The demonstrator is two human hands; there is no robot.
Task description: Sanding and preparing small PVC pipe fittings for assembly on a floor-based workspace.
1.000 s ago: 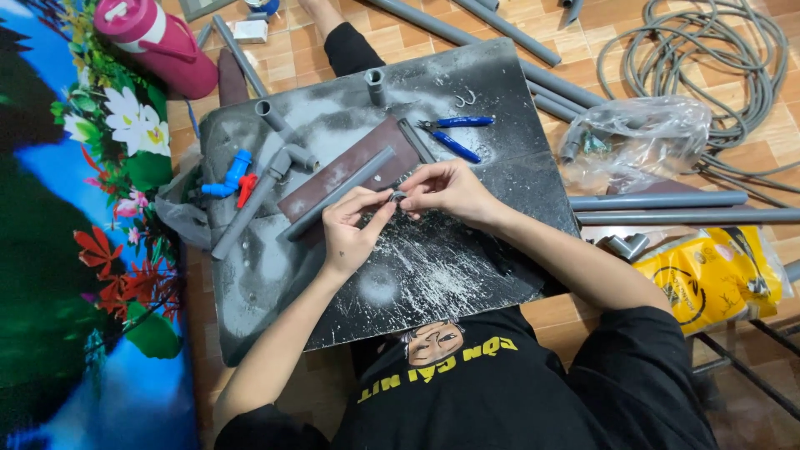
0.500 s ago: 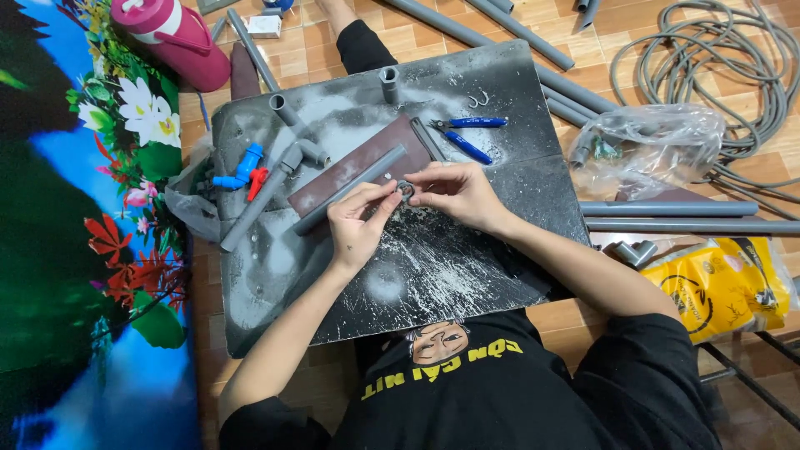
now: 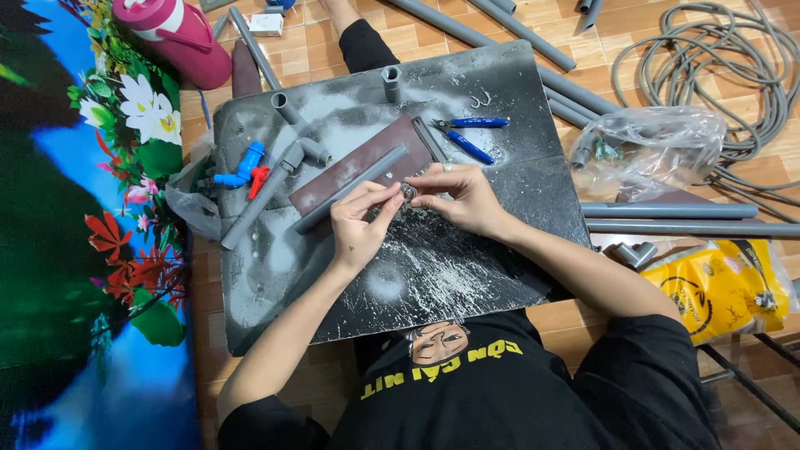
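Observation:
My left hand (image 3: 360,223) and my right hand (image 3: 459,197) meet over a dusty dark board (image 3: 433,267) and pinch one small round grey fitting (image 3: 408,193) between their fingertips. Just behind the hands lies a brown flat bar (image 3: 350,163) with a grey pipe (image 3: 350,188) along it. A grey pipe with a tee and elbow (image 3: 275,179) lies to the left, beside a blue valve with a red handle (image 3: 242,171). Blue-handled pliers (image 3: 463,133) rest on the board behind my right hand.
A pink bottle (image 3: 179,33) stands at top left. Long grey pipes (image 3: 667,218) lie on the wooden floor at right, with a clear bag of fittings (image 3: 650,150), coiled grey hose (image 3: 733,75) and a yellow bag (image 3: 717,287). A flowered mat (image 3: 83,233) lies left.
Both hands have stayed together on the small fitting, with only slight finger shifts. The view has drifted a little; nothing on the board has moved.

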